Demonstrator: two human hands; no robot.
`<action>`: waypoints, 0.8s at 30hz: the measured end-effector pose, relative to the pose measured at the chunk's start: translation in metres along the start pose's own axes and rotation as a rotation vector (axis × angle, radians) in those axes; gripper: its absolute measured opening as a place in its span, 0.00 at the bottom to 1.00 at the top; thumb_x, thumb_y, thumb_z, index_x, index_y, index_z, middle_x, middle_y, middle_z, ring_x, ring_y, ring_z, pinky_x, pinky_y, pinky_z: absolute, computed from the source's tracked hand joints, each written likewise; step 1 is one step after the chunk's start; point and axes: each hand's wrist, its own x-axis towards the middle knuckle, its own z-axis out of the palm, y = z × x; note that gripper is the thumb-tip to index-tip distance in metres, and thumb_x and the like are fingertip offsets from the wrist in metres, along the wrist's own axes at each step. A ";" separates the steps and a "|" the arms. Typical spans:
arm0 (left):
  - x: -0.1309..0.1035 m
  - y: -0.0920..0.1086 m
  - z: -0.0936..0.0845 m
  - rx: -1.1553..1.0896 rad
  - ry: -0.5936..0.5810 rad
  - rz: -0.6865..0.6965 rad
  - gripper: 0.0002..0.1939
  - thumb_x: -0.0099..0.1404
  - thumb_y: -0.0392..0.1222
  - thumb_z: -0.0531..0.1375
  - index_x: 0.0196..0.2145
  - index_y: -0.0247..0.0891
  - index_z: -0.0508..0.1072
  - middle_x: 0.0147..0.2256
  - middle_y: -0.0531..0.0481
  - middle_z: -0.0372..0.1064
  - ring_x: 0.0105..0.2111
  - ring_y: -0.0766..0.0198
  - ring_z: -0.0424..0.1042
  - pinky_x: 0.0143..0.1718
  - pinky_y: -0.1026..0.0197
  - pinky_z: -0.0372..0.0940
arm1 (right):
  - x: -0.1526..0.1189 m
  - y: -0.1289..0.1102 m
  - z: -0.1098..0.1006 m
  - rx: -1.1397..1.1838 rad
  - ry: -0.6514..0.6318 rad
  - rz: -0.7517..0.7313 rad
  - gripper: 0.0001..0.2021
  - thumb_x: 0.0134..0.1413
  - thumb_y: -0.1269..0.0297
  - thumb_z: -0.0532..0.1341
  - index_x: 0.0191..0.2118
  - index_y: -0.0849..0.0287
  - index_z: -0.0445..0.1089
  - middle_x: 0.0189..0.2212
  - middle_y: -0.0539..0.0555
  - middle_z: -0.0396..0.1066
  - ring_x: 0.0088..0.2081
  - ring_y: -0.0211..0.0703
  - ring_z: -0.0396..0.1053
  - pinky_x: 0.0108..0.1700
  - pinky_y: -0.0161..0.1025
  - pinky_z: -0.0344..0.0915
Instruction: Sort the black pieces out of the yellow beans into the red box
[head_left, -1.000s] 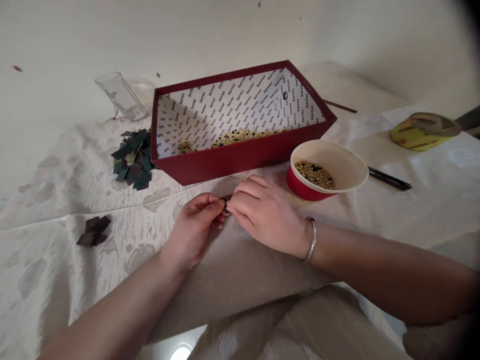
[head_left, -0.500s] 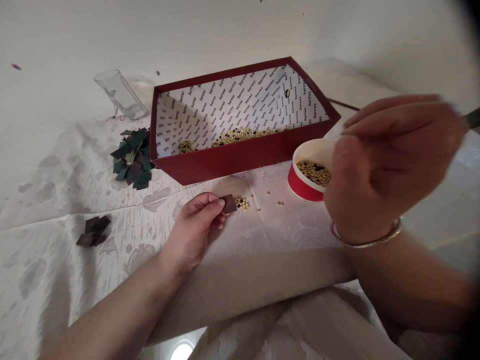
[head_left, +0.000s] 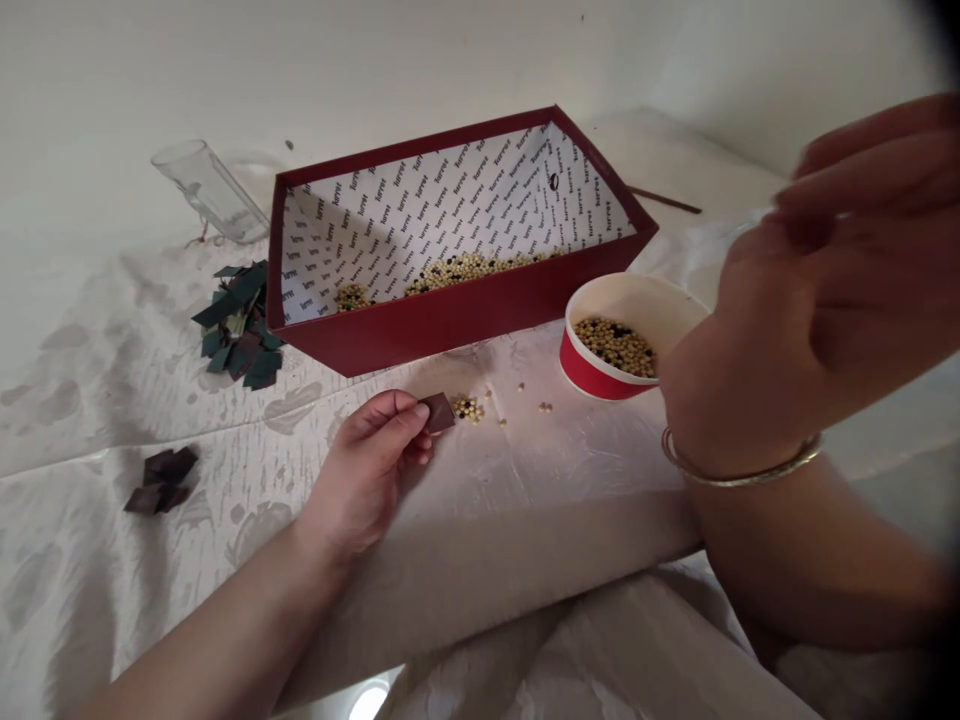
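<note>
Between the thumb and fingers of my left hand [head_left: 371, 465] is a small dark brown square piece [head_left: 439, 413], its material unclear. Just right of it a little heap of pale and black beads [head_left: 469, 408] lies on the cloth. My right hand [head_left: 795, 310], with a thin bangle at the wrist, is raised at the right, fingers pinched together; what they hold, if anything, cannot be made out. This hand covers part of the rim of a red and white paper bowl [head_left: 592, 370], which contains many mixed beads [head_left: 615, 345].
Behind stands a dark red box [head_left: 457, 325] with a printed lining and more beads inside. At left are a pile of dark green and brown squares [head_left: 244, 325], a smaller dark pile [head_left: 159, 480] and a tilted glass [head_left: 214, 195]. A thin brown stick [head_left: 667, 201] lies behind.
My right hand has moved to the right, uncovering more of the paper bowl. My left hand keeps hold of the brown square piece. The whole view has shifted slightly.
</note>
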 end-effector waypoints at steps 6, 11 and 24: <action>0.001 -0.001 0.000 -0.019 -0.013 0.000 0.08 0.55 0.39 0.66 0.25 0.37 0.70 0.23 0.52 0.68 0.23 0.69 0.63 0.27 0.67 0.58 | 0.014 -0.027 0.020 -0.055 -0.171 -0.039 0.06 0.61 0.66 0.57 0.40 0.56 0.71 0.38 0.54 0.70 0.44 0.48 0.67 0.44 0.44 0.62; 0.001 0.000 0.000 0.005 -0.047 0.016 0.07 0.57 0.39 0.65 0.24 0.37 0.70 0.24 0.53 0.69 0.23 0.69 0.63 0.27 0.66 0.58 | 0.011 -0.030 0.039 -0.141 -0.335 -0.005 0.03 0.60 0.71 0.58 0.36 0.59 0.69 0.36 0.53 0.70 0.42 0.44 0.66 0.45 0.40 0.61; 0.000 -0.002 -0.001 0.048 -0.038 0.048 0.08 0.56 0.39 0.64 0.24 0.37 0.69 0.21 0.54 0.67 0.22 0.69 0.63 0.26 0.66 0.58 | 0.013 -0.020 0.061 -0.340 -0.618 0.144 0.08 0.59 0.73 0.57 0.29 0.59 0.67 0.30 0.52 0.68 0.32 0.41 0.65 0.36 0.38 0.56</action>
